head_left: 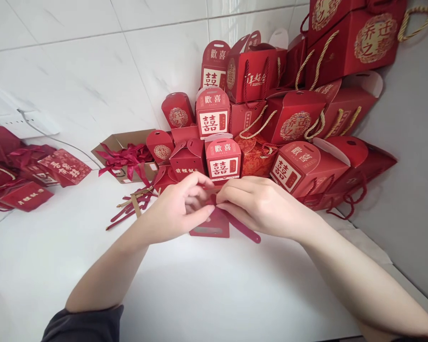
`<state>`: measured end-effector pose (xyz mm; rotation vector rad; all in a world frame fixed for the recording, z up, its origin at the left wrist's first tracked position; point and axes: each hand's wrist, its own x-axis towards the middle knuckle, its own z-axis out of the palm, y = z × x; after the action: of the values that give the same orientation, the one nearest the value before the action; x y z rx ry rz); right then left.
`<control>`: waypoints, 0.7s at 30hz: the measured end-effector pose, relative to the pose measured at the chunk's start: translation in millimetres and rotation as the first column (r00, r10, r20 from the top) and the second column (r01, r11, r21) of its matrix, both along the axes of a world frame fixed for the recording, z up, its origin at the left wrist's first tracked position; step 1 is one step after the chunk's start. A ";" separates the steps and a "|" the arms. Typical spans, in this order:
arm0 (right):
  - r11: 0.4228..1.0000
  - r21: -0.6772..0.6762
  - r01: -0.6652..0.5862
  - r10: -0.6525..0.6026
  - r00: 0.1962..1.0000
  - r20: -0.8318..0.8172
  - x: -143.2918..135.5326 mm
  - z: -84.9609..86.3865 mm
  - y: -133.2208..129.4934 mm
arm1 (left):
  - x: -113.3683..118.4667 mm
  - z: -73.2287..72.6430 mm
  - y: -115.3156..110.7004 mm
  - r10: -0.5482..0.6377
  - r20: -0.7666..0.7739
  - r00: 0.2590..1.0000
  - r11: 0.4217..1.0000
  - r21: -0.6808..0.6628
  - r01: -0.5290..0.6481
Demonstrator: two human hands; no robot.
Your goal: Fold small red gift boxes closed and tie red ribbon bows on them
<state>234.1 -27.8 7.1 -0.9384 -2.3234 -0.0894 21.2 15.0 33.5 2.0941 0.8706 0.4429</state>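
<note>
Over the white table, both hands meet above a small red gift box (221,227) with a cut-out window near its front edge. A dark red strap handle (244,229) slants down to the right from between the fingertips, its rounded end with a small hole hanging free. My right hand (262,205) pinches the strap between thumb and fingers. Curled fingers and thumb of my left hand (180,204) close near the strap's upper end, touching my right fingertips. The hands hide the box's upper part and the exact spot where the strap meets it.
Finished red gift boxes (295,121) are stacked behind and to the right. A cardboard box (142,173) holds red ribbons (128,156). Loose straps (124,213) lie left of my hands. More red boxes (32,190) stand far left, near a cable (50,136) along the wall.
</note>
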 end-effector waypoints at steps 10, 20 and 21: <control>0.978 -0.074 -0.196 0.183 0.971 -0.152 6.9 0.9 6.7 | -2.9 -7.5 1.3 -0.130 0.065 0.989 0.923 0.373 0.097; 0.993 -0.092 -0.071 0.029 0.916 -0.400 9.2 6.0 5.2 | -4.6 -7.6 6.7 -0.089 0.291 0.953 0.713 0.687 -0.143; 0.989 -0.139 -0.054 -0.018 0.879 -0.476 14.2 6.5 7.1 | -4.8 -6.9 6.8 -0.079 0.333 0.940 0.721 0.670 -0.177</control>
<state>248.3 -20.6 13.7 -0.8908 -1.8942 0.2979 16.4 21.7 26.7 2.5424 0.5928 1.2951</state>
